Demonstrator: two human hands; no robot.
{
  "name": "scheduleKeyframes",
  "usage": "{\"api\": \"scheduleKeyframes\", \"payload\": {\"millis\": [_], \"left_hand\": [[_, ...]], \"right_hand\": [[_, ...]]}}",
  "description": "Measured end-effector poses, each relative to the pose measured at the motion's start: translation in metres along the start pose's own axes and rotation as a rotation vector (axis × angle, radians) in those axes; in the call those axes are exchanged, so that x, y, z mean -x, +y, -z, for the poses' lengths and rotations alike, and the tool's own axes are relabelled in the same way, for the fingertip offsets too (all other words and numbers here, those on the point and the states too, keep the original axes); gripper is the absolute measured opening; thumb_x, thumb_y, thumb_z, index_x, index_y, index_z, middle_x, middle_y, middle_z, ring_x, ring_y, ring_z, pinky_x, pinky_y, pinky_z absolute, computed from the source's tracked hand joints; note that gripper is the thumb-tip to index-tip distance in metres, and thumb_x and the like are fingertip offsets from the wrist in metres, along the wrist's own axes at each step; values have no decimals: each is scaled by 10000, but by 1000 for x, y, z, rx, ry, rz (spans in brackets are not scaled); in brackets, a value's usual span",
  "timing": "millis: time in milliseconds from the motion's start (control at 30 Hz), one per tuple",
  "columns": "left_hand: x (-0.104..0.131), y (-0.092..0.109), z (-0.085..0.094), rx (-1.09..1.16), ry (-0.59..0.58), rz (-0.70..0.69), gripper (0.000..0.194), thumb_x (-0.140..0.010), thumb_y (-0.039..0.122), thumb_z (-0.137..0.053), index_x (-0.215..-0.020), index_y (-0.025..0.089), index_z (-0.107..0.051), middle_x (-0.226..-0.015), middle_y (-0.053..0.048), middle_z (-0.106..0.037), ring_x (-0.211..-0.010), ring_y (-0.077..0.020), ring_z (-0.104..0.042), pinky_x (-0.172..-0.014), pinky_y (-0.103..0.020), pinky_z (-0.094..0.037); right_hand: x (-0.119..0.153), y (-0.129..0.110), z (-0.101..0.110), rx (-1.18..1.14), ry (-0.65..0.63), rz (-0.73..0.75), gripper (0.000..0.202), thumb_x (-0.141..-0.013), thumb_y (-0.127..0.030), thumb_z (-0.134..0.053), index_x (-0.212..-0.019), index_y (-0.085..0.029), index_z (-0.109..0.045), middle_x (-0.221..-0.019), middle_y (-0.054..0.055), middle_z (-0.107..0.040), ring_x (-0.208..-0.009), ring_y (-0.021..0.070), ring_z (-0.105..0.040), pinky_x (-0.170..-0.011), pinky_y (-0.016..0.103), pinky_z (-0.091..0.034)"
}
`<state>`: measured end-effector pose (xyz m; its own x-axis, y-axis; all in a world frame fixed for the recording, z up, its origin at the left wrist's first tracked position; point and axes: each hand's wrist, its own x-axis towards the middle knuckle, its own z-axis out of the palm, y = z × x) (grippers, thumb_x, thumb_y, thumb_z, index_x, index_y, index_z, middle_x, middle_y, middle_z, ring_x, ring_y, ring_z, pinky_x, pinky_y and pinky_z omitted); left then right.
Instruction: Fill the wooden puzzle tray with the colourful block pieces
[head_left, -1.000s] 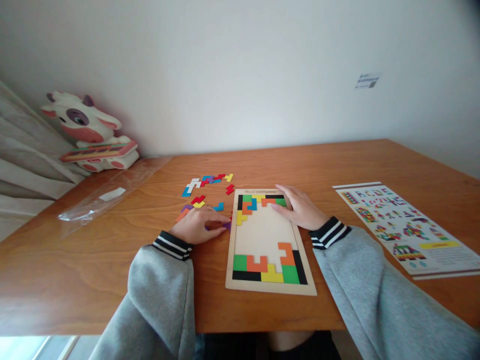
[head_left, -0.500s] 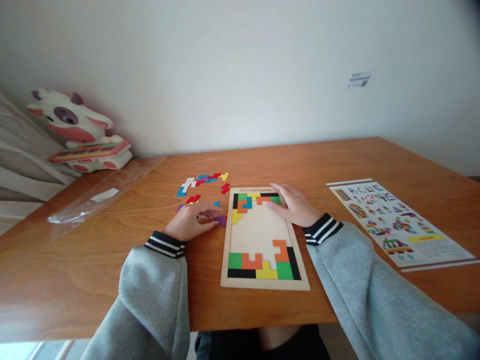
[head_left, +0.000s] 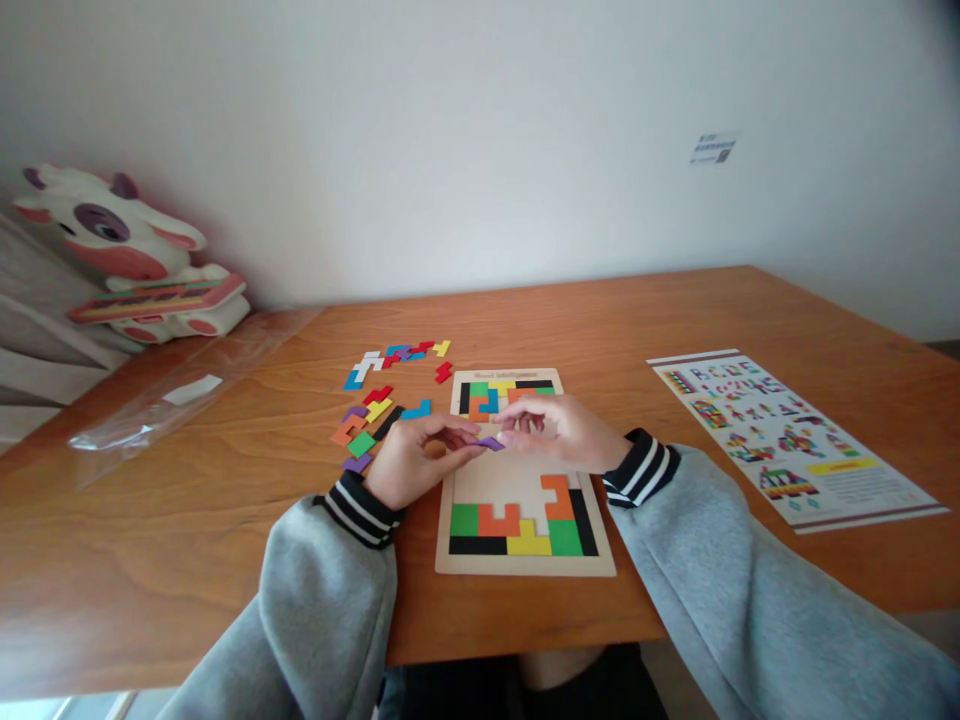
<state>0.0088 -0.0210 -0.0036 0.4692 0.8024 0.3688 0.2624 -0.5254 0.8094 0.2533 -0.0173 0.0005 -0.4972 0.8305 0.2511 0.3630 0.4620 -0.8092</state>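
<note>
A purple piece point(head_left: 491, 443) is pinched between the thumb and fingers of my left hand point(head_left: 420, 455), above the wooden puzzle board point(head_left: 525, 572). My right hand point(head_left: 574, 432) hovers over the upper right of the board, its thumb and fingers apart and their tips close to the purple piece's right end. Green, orange, yellow and black pieces line the board's bottom, with more along its top, partly hidden by my hands. The board's middle shows bare wood. Loose coloured pieces, among them a green one point(head_left: 361, 445) and a blue one point(head_left: 416, 410), lie left of the board.
A printed pattern sheet point(head_left: 795, 440) lies on the table point(head_left: 247, 560) at the right. At the back left are a clear plastic bag point(head_left: 150, 420) and a cow toy with a keyboard point(head_left: 157, 290). A pale wall rises behind the table.
My left hand has moved right and lifted the purple piece from beside the board to over it. My right hand has shifted down and left toward the piece. The view has shifted slightly.
</note>
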Motion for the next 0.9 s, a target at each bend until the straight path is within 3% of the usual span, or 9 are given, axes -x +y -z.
{"api": "scheduleKeyframes", "payload": {"millis": [167, 300, 467, 567, 667, 900], "left_hand": [[2, 4, -13, -19, -46, -12, 243, -870, 374, -721, -957, 148, -719, -856, -58, -763, -692, -130, -702, -695, -242, -615], [3, 4, -11, -71, -65, -17, 271, -867, 347, -726, -1048, 152, -678, -849, -41, -757, -703, -127, -696, -696, -237, -600], [3, 4, -9, -270, -126, -92, 151, -913, 281, -650, -1016, 179, -695, -853, -28, -727, -695, -107, -661, -665, -212, -545], [4, 3, -9, -304, -119, -111, 145, -931, 266, -616, -1023, 185, -695, -816, -15, -698, -647, -92, -626, -616, -192, -517], [4, 2, -9, -323, -128, -135, 150, -941, 245, -593, -1041, 180, -685, -802, -11, -679, -619, -85, -601, -572, -180, -493], [2, 0, -8, -402, -188, -264, 169, -964, 217, -546, -1065, 169, -672, -794, -29, -675, -744, -140, -629, -704, -245, -519]], "right_hand": [[3, -8, -8, -148, -120, -41, 381, -841, -551, -693, -974, -195, -722, -869, 30, -728, -695, 140, -622, -630, 274, -502], [4, -2, 1, -282, -169, -118, 320, -846, -469, -712, -992, -184, -708, -887, 39, -736, -781, 153, -675, -741, 299, -549], [8, -5, 10, -406, -219, -276, 392, -787, -480, -767, -1020, -184, -658, -835, 21, -716, -690, 138, -684, -676, 296, -579], [11, -16, 15, -318, -330, -408, 394, -765, -527, -770, -893, -172, -656, -699, 8, -693, -588, 129, -646, -537, 250, -510], [14, -26, 16, -188, -372, -446, 409, -755, -550, -768, -853, -163, -681, -633, -7, -660, -519, 106, -576, -479, 233, -422], [15, -32, 9, -1, -433, -280, 465, -730, -567, -791, -959, -169, -714, -811, 11, -673, -663, 126, -555, -593, 257, -425]]}}
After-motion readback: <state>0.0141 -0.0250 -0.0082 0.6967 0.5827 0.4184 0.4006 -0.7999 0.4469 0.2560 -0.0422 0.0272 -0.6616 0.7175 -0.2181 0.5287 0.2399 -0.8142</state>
